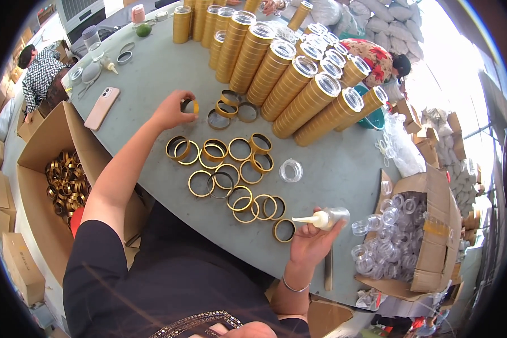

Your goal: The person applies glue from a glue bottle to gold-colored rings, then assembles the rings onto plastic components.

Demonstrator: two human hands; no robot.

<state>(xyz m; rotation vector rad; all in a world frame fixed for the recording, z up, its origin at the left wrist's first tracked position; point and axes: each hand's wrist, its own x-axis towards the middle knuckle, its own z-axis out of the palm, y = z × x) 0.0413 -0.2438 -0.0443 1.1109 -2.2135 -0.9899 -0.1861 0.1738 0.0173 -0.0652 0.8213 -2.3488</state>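
Observation:
My left hand [173, 110] is closed on a gold ring [191, 106] with a dark inside, held just over the table. Beside it lie a few more rings [223, 109], partly stacked. My right hand [314, 241] grips a small clear glue bottle [334, 216] with a cream cap and a long pointed nozzle turned to the left. Between my hands, several gold rings [239, 149] are spread over the grey table [169, 62], some overlapping. A clear plastic ring [290, 170] lies to their right, apart from them.
Tall stacks of gold rings topped with clear pieces [307, 93] stand at the back. At right, a torn carton [434, 225] spills clear plastic rings. At left are a phone [102, 108] and a carton [50, 132] of gold rings. Other people [42, 76] are beyond the table.

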